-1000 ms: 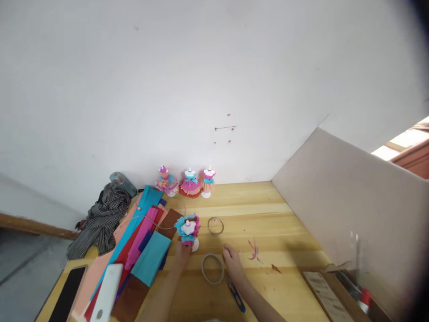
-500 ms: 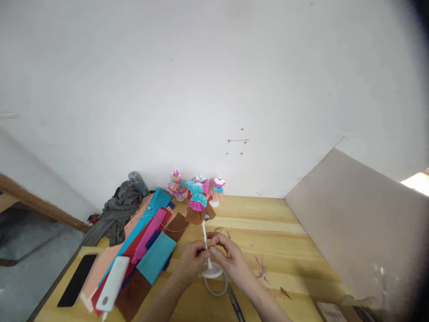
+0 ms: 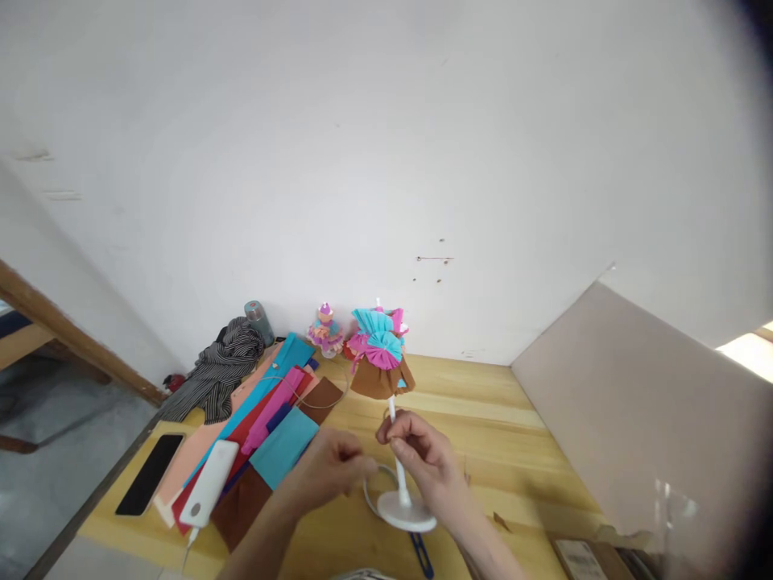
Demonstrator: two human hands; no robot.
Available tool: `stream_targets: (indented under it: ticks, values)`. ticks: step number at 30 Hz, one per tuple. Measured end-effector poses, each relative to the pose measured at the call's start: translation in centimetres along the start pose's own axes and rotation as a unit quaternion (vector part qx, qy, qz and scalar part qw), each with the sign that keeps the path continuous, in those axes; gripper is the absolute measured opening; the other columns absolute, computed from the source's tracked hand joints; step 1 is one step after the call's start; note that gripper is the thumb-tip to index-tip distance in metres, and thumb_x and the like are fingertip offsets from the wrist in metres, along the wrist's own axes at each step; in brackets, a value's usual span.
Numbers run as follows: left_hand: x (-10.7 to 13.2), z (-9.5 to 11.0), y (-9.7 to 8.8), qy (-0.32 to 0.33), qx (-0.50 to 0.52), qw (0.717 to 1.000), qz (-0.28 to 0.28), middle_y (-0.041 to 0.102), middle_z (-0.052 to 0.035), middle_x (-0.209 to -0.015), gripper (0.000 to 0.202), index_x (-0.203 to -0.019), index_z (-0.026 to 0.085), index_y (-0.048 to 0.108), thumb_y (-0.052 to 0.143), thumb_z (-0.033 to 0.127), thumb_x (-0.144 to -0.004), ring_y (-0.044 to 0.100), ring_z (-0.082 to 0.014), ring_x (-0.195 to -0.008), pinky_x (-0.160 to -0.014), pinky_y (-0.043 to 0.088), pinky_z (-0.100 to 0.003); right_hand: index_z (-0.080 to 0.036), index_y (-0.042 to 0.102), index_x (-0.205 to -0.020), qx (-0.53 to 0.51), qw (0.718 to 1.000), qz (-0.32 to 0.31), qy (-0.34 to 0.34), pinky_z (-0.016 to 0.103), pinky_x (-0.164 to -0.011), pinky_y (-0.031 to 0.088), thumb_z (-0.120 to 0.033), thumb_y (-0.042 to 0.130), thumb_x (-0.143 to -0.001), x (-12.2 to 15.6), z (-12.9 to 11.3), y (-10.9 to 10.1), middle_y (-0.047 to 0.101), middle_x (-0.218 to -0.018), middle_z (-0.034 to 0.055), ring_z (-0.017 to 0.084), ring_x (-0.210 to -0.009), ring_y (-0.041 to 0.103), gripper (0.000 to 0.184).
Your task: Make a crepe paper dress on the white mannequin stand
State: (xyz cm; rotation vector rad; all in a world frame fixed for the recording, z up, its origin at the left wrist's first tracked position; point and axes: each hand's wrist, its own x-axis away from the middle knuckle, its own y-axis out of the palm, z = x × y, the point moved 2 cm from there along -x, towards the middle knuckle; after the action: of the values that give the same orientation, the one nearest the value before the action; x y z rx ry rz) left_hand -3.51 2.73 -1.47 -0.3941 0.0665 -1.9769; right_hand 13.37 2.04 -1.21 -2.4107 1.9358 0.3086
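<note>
plainly, the right hand (image 3: 426,457) is clamped in a pinch on the white stand (image 3: 406,511), gripping its pole above the round base; a small pleated dress (image 3: 382,353) in turquoise, pink and brown sits at the top. the left hand (image 3: 329,469) curls near the pole, apart from it, and with the blur i cannot tell whether it holds anything. a pale ring (image 3: 365,489) shows partly behind the base, a blue tool (image 3: 420,553) just below it, and a folded turquoise sheet (image 3: 283,443) lies beside the left hand
</note>
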Motion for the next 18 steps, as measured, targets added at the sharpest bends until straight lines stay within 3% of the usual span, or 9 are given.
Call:
stream_targets:
  ticks: [2, 5, 7, 10, 14, 18]
  values:
    - [0.0, -0.1, -2.6, 0.01, 0.031, 0.996, 0.082, 0.045, 0.0022, -0.039, 0.034, -0.049, 0.016, 0.06, 0.065, 0.042, -0.071, 0.036, -0.0084, -0.038, -0.042, 0.023, -0.024, -0.02, 0.058, -0.078, 0.015, 1.0, -0.018, -0.007, 0.029, -0.068, 0.04, -0.053, 0.061, -0.084, 0.6, -0.5, -0.8, 0.058, -0.079, 0.0043, 0.018, -0.076, 0.053, 0.033]
    - [-0.8, 0.6, -5.1, 0.079, 0.151, 0.974, 0.149, 0.06, -0.0033, -0.056, 0.038, -0.066, 0.013, 0.07, 0.067, 0.05, -0.073, 0.049, -0.0104, -0.05, -0.049, 0.034, -0.023, -0.02, 0.058, -0.08, 0.008, 0.996, -0.086, 0.004, 0.029, -0.066, 0.039, -0.051, 0.06, -0.085, 1.2, -1.1, -1.7, 0.058, -0.079, 0.0045, 0.018, -0.074, 0.052, 0.031]
    - [-1.6, 1.4, -5.4, 0.097, 0.24, 0.956, 0.138, 0.068, -0.0073, -0.071, 0.039, -0.078, 0.012, 0.073, 0.072, 0.051, -0.07, 0.058, -0.0137, -0.063, -0.059, 0.042, -0.024, -0.02, 0.057, -0.08, -0.021, 0.99, -0.136, 0.01, 0.029, -0.067, 0.039, -0.048, 0.061, -0.086, 1.5, -1.4, -2.0, 0.058, -0.08, 0.005, 0.018, -0.076, 0.053, 0.029]
    - [-2.6, 2.7, -4.2, 0.115, 0.324, 0.935, 0.092, 0.072, -0.011, -0.087, 0.043, -0.09, 0.012, 0.073, 0.071, 0.051, -0.072, 0.063, -0.0195, -0.08, -0.072, 0.047, -0.029, -0.02, 0.056, -0.079, -0.089, 0.978, -0.187, 0.011, 0.031, -0.07, 0.041, -0.047, 0.062, -0.085, 1.7, -1.6, -1.9, 0.057, -0.078, 0.0047, 0.018, -0.077, 0.054, 0.028]
    - [-3.4, 3.6, -2.4, 0.129, 0.369, 0.92, 0.023, 0.071, -0.0108, -0.089, 0.037, -0.091, 0.013, 0.072, 0.065, 0.048, -0.08, 0.064, -0.0208, -0.086, -0.078, 0.047, -0.03, -0.021, 0.055, -0.075, -0.141, 0.968, -0.205, 0.009, 0.034, -0.07, 0.042, -0.048, 0.064, -0.084, 2.0, -1.9, -1.9, 0.053, -0.074, 0.0032, 0.018, -0.073, 0.053, 0.03]
    - [-3.4, 3.8, -1.8, 0.14, 0.387, 0.911, 0.001, 0.069, -0.0074, -0.08, 0.034, -0.082, 0.014, 0.07, 0.07, 0.047, -0.076, 0.063, -0.0191, -0.083, -0.08, 0.047, -0.03, -0.021, 0.054, -0.075, -0.098, 0.975, -0.2, 0.019, 0.034, -0.069, 0.041, -0.051, 0.063, -0.083, 2.4, -2.1, -2.3, 0.053, -0.074, 0.004, 0.019, -0.074, 0.052, 0.032]
